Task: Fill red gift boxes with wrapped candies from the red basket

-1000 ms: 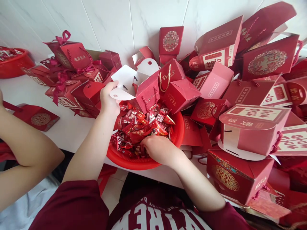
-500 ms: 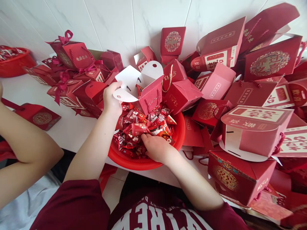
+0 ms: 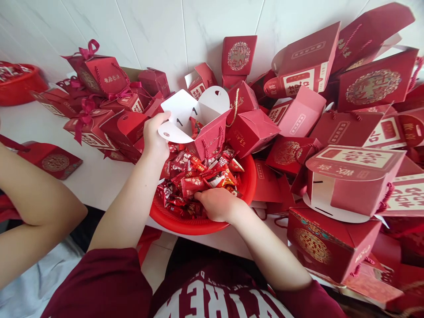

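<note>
My left hand (image 3: 155, 138) grips a white inner flap of an open red gift box (image 3: 209, 130), held over the far side of a round red basket (image 3: 247, 185). The basket is full of red-wrapped candies (image 3: 198, 174). My right hand (image 3: 217, 204) rests in the near part of the candy pile, fingers curled around some candies. The open box has rope handles and white flaps spread upward, and a candy shows inside it.
Many red gift boxes (image 3: 344, 185) are heaped to the right and behind the basket, and ribbon-tied ones (image 3: 99, 79) at the left. Another person's arm (image 3: 36, 207) lies at the left by a flat red box (image 3: 54, 161). A second red basket (image 3: 18, 84) stands far left.
My right hand has slid a little back toward me in the candies and closed its fingers. The open box in my left hand has shifted slightly right and up.
</note>
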### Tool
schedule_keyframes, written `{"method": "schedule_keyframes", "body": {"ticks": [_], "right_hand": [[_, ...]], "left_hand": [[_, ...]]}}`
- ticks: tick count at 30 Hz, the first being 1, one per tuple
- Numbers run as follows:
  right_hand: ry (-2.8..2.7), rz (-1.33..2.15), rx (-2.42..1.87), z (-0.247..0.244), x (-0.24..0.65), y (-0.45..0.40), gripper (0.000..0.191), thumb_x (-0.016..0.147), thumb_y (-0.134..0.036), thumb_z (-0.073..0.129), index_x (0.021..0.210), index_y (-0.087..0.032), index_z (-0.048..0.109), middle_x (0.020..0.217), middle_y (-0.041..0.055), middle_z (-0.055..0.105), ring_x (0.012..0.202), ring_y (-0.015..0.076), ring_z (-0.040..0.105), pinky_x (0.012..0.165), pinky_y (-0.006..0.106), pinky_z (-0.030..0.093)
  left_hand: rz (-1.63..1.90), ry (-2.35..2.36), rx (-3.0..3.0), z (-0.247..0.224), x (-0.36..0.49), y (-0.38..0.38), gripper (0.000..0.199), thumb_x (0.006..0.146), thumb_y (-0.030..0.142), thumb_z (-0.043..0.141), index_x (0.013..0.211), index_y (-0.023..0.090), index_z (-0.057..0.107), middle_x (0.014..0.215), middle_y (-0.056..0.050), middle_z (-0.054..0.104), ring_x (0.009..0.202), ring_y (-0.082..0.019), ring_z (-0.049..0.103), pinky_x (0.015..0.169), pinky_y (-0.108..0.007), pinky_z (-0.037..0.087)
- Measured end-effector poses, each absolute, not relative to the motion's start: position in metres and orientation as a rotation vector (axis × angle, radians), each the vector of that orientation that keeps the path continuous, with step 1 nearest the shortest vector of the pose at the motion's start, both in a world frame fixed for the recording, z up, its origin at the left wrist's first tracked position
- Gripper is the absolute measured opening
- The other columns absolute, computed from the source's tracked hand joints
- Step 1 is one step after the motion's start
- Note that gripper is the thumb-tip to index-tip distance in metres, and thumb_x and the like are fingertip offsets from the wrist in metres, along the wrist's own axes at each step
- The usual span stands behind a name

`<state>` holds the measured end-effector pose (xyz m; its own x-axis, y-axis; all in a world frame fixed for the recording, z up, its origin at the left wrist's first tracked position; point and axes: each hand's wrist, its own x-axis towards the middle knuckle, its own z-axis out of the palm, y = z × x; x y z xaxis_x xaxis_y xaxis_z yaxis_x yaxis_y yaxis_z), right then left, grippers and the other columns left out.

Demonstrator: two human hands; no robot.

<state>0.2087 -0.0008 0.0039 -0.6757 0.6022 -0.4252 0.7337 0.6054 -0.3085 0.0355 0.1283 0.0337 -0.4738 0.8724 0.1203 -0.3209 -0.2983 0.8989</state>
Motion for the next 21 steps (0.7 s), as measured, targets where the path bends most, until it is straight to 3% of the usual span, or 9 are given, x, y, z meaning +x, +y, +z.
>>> {"method": "schedule_keyframes", "body": {"ticks": [5, 14, 21], "right_hand": [[2.584, -0.702, 1.070, 0.0024, 0.2109, -0.0008, 0.040, 0.091, -0.009, 0.053, 0.127, -0.020, 0.066, 0.115, 0.0128, 0.077, 0.106, 0.0283, 0.074, 0.078, 0.032, 0.053], [2.569, -0.685, 1.184, -0.0031, 0.2063, -0.0050, 0.036, 0.095, -0.005, 0.042, 0.120, -0.010, 0.066, 0.110, 0.0201, 0.076, 0.102, 0.0298, 0.075, 0.078, 0.034, 0.054], [2.571, -0.751, 1.074, 0.0021, 0.2083, -0.0020, 0.031, 0.095, -0.007, 0.047, 0.108, -0.015, 0.074, 0.106, 0.0137, 0.078, 0.097, 0.0245, 0.075, 0.073, 0.028, 0.050]], "left_hand": [[1.883, 1.093, 0.797, 0.0334, 0.0364, 0.1282, 0.021, 0.071, 0.023, 0.075, 0.063, 0.020, 0.056, 0.062, 0.002, 0.049, 0.060, -0.012, 0.054, 0.060, -0.025, 0.046], [1.880, 1.118, 0.755, 0.0363, 0.0383, 0.1270, 0.019, 0.069, 0.022, 0.074, 0.064, 0.019, 0.056, 0.065, 0.002, 0.051, 0.060, -0.012, 0.054, 0.062, -0.026, 0.047], [1.882, 1.129, 0.749, 0.0389, 0.0402, 0.1254, 0.020, 0.065, 0.022, 0.075, 0.060, 0.020, 0.056, 0.064, 0.001, 0.052, 0.061, -0.012, 0.053, 0.059, -0.026, 0.045]]}}
